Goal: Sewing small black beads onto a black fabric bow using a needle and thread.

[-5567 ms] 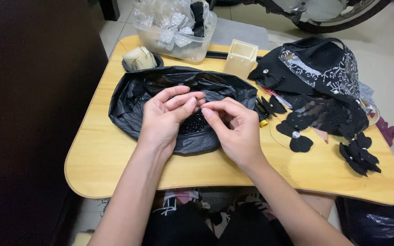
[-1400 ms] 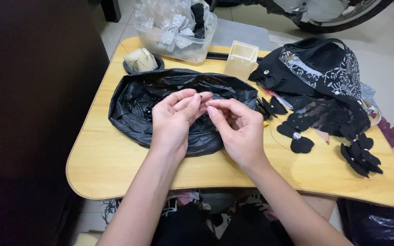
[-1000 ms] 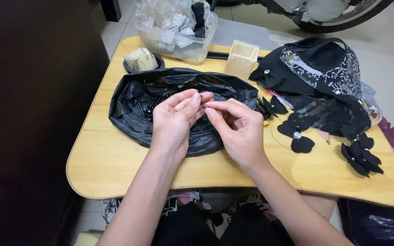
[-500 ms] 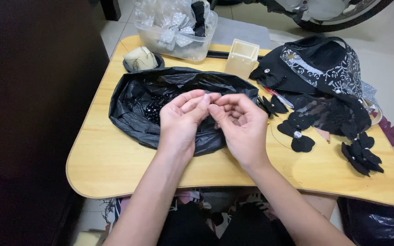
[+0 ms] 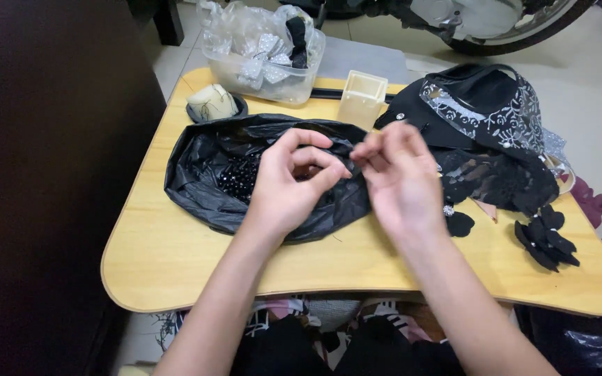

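- Both hands have lifted a little off the black plastic bag (image 5: 245, 181) since the earlier frame, and they have opened up more.
- Left hand (image 5: 288, 182) is curled, with thumb and first finger pinched close together. What it holds is too small to tell.
- Right hand (image 5: 402, 177) has its fingers bunched at the tips, just right of the left hand's fingertips. It may pinch something thin, but that cannot be seen.
- Small black beads (image 5: 240, 177) lie in the bag, just left of the left hand and under it. The left hand is nearer to them.
- Farther right on the wooden desk (image 5: 175, 257) lie black lace cloth (image 5: 496, 139) and black fabric flowers (image 5: 545, 237).
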